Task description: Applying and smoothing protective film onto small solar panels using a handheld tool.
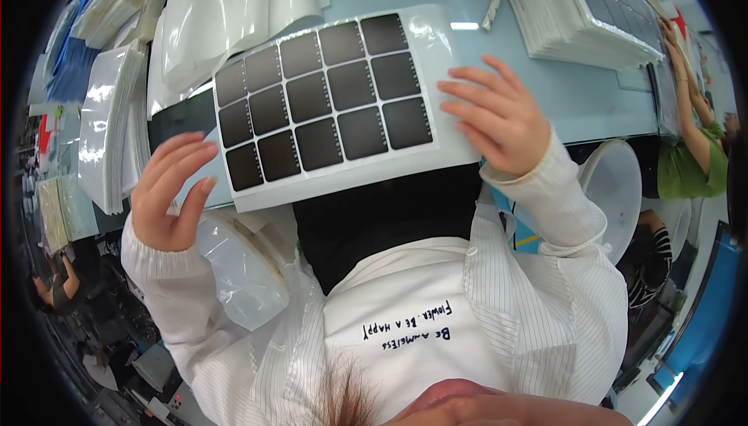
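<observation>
A white sheet [427, 36] bearing rows of black rounded squares [318, 144] lies at the table's near edge, in front of my body. It is slightly tilted, and its lower margin reaches past the edge. Beside its left edge is my left hand [167, 196], fingers curved and thumb apart, holding nothing. My right hand [506, 118] is spread at the sheet's right margin, the fingertips over or just beside it; whether they touch it I cannot tell. Beyond the sheet, a glossy white film [222, 17] lies loosely curved on the table.
A tall stack of similar black-squared sheets [576, 32] stands at the far right. Bundles of white sheets [109, 130] are on the left. A white marker-like stick [492, 10] lies near the back. Another person's arm [686, 91] reaches in at the right; a white round tub [615, 192] stands below.
</observation>
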`<state>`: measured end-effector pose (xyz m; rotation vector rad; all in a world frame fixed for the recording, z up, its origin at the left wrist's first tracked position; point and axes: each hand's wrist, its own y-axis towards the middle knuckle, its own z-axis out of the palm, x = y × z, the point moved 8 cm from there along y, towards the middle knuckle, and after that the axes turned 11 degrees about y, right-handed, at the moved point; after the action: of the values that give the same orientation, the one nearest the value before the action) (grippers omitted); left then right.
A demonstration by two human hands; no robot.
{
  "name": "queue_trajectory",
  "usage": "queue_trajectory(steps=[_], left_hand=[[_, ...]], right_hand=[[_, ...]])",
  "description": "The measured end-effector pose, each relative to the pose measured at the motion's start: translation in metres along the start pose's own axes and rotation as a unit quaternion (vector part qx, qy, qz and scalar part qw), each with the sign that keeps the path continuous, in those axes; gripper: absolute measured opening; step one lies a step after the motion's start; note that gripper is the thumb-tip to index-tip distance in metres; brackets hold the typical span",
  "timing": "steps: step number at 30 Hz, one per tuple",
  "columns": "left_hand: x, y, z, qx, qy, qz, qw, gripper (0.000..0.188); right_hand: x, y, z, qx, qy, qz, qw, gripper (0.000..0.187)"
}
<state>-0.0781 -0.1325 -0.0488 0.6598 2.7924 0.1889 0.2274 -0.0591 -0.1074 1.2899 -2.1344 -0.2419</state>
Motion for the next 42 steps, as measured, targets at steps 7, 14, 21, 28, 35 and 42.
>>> queue_trajectory(steps=[7,14,21,28,35,42], left_hand=[[-0.041,0.124,0.053,0.033,0.003,0.17,0.985,0.03],[-0.046,0.171,0.128,0.067,0.037,0.281,0.957,0.059],[-0.04,0.174,0.141,0.074,0.033,0.263,0.961,0.058],[-0.032,0.175,0.139,0.064,0.021,0.244,0.968,0.058],[-0.029,0.177,0.138,0.018,-0.015,0.245,0.969,0.045],[-0.023,0.173,0.142,-0.016,-0.009,0.235,0.972,0.046]], right_hand=[[-0.021,-0.009,0.001,-0.002,0.056,0.016,0.998,0.026],[-0.073,-0.008,-0.035,-0.131,-0.082,0.252,0.955,0.039],[-0.132,0.035,0.002,-0.03,-0.33,0.303,0.894,0.03],[-0.132,0.034,0.015,0.023,-0.346,0.311,0.885,0.024],[-0.117,0.022,-0.01,-0.1,-0.287,0.304,0.903,0.037],[-0.031,0.033,-0.055,-0.216,-0.134,0.287,0.923,0.023]])
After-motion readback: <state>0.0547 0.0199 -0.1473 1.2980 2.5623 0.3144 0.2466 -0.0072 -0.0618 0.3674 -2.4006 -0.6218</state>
